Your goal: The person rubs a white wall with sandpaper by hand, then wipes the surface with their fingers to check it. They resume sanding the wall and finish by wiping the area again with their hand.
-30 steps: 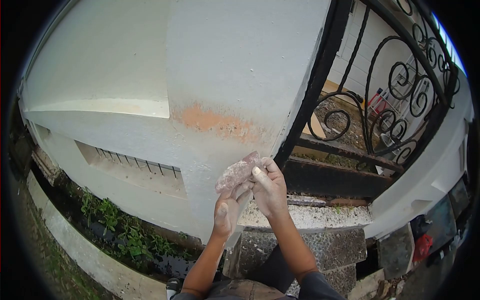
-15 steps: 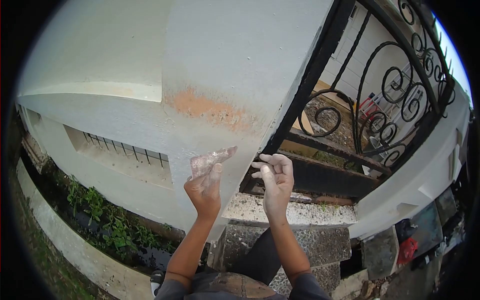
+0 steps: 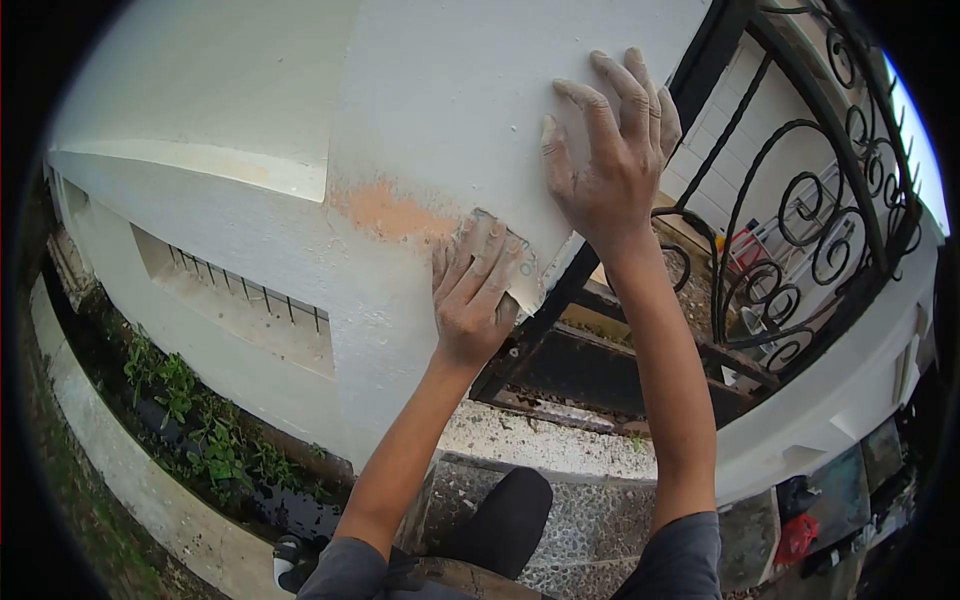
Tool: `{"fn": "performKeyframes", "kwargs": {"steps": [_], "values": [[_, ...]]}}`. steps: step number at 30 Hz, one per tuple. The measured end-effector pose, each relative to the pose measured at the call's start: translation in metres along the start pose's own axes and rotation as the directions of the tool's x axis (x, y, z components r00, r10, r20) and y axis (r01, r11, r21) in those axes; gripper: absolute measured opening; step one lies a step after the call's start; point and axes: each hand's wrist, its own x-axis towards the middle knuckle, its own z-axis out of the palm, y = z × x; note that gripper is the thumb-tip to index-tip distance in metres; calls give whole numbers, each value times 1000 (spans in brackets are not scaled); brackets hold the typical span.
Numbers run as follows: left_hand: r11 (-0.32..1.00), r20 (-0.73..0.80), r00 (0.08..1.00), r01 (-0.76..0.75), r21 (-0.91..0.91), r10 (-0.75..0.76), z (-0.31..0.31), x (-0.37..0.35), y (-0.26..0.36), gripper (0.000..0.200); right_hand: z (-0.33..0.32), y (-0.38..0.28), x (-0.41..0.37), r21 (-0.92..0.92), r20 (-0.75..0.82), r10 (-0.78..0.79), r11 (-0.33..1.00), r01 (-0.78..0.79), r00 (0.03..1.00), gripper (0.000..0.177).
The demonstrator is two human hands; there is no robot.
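Note:
My left hand (image 3: 474, 285) presses a worn piece of sandpaper (image 3: 524, 277) against the white wall (image 3: 430, 110), just right of an orange-brown bare patch (image 3: 392, 212). The sheet's pale, printed back sticks out past my fingers toward the wall's corner; its rough face is hidden. Higher up, my right hand (image 3: 618, 150) leans on the wall near its edge, fingers spread and holding nothing. White dust coats the fingers of both hands.
A black wrought-iron gate (image 3: 735, 200) with scrolls stands right of the wall. At lower left runs a wet drain (image 3: 270, 495) with green plants (image 3: 215, 450). Stone steps (image 3: 590, 500) lie below, and a red plastic bag (image 3: 797, 540) is at lower right.
My left hand has gone up and right, turning the sandpaper flat onto the wall beside the patch. My right hand has risen from near the gate's base and spread onto the wall.

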Motion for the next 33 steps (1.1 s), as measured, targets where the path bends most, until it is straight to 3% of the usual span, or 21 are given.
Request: {"fn": "performKeyframes", "kwargs": {"steps": [7, 11, 14, 17, 21, 26, 30, 32, 33], "values": [[998, 135, 989, 65, 14, -66, -5, -23, 11, 25, 9, -2, -6, 135, -59, 64, 989, -55, 996, 29], [998, 133, 989, 58, 29, -62, 1, -38, 8, 36, 9, 0, -7, 167, -49, 41, 985, -32, 998, 28], [997, 174, 984, 14, 72, -26, 7, -5, 13, 40, 8, 1, -8, 180, -53, 22, 984, -12, 998, 26], [999, 226, 974, 29, -25, -23, 3, 29, 17, 41, 8, 5, -10, 181, 5, 55, 982, -55, 999, 28], [1000, 269, 963, 15, 12, -18, -11, -44, 1, 43, 9, 8, -9, 200, -21, 39, 979, -34, 999, 28], [1000, 283, 959, 11, -21, -5, -6, 26, 10, 44, 15, 5, -6, 143, -122, -11, 989, 29, 992, 27], [999, 378, 925, 26, 37, -38, -20, -41, 8, 39, -5, 1, 4, 180, -5, -8, 984, 9, 1000, 24], [1000, 344, 939, -13, 22, 5, -14, -47, 1, 37, -18, 1, 14, 166, 92, -58, 985, 42, 994, 22], [1000, 326, 945, -23, 17, 16, -10, -41, 2, 37, -13, 0, 14, 164, 50, -58, 985, 49, 997, 22]]}}
